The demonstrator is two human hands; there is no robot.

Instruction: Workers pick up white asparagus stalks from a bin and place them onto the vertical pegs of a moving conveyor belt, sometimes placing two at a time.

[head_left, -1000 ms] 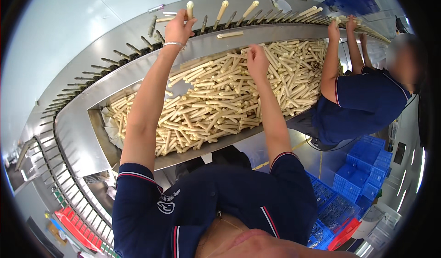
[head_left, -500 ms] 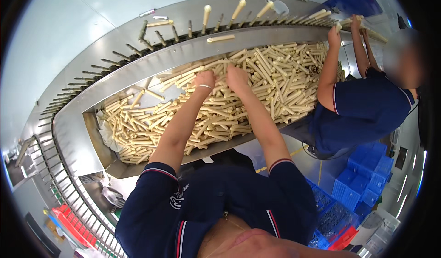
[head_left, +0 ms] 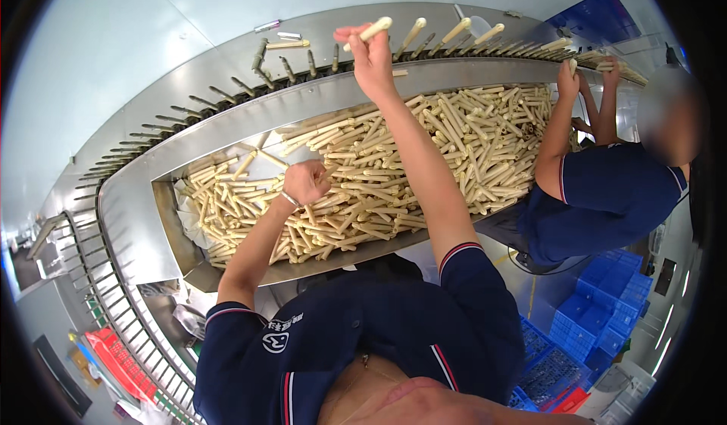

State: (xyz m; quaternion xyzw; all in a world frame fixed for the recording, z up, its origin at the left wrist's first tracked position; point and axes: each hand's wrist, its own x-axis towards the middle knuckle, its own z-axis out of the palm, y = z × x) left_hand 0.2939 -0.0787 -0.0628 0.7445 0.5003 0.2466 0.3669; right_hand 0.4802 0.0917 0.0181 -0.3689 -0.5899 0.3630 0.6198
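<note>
My right hand (head_left: 372,65) is raised to the row of upright dark pegs (head_left: 311,63) along the far side of the trough. Between its thumb and fingers is a cream-coloured stick (head_left: 371,30) with a rounded end, tilted up to the right. My left hand (head_left: 307,182), with a band at the wrist, is closed low over the heap of similar sticks (head_left: 363,198). Whatever it grips, if anything, blends into the heap. To the right of my raised hand, several pegs carry cream sticks (head_left: 457,28); those to the left stand bare.
The heap fills a long metal trough (head_left: 173,232). A track of pegs curves down on the left. A loose stick (head_left: 288,44) lies behind the pegs. On the right a co-worker (head_left: 613,190) handles similar sticks. Blue crates (head_left: 598,296) are stacked at lower right; a red crate (head_left: 121,361) is at lower left.
My right hand has risen from the heap to the pegs with a stick. My left hand has moved left and nearer to me over the heap. Stick-bearing pegs now appear further right.
</note>
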